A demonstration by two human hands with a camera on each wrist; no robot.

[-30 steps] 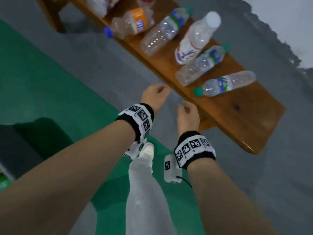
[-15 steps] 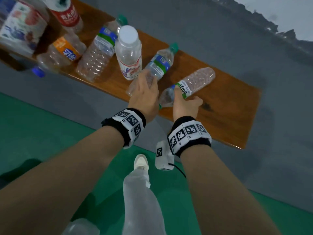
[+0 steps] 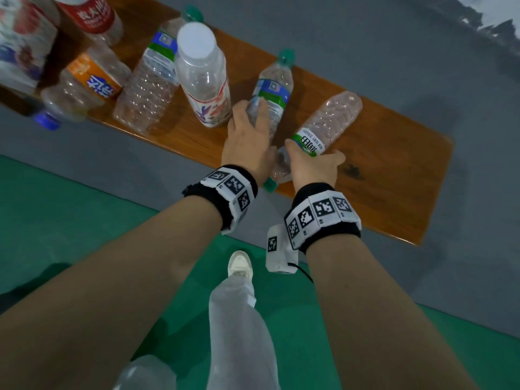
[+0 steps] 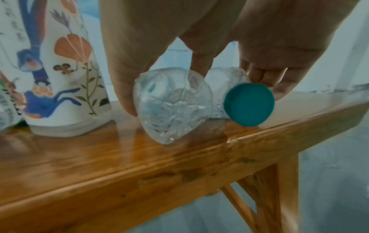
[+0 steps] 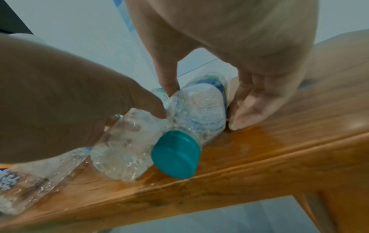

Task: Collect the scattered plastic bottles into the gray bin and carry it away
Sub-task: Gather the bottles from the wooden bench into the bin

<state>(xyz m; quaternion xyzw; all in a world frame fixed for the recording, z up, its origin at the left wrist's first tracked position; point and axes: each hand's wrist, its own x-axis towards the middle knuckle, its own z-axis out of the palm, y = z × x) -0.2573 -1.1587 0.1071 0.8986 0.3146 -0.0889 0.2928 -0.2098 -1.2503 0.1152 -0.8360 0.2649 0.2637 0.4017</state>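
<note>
Two bottles (image 3: pixel 271 91) gripped at bench (image 3: pixel 394 175) edge.

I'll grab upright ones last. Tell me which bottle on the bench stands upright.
The white-capped bottle with the floral label, just left of the left hand. It stands on its base; the other fully visible bottles lie on their sides.

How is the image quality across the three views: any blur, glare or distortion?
Head view: dim, wide-angle bending of the bench, far-left bottles smeared. Left wrist view: soft focus, glare on the bench top. Right wrist view: the left hand looms dark and blurred.
</note>
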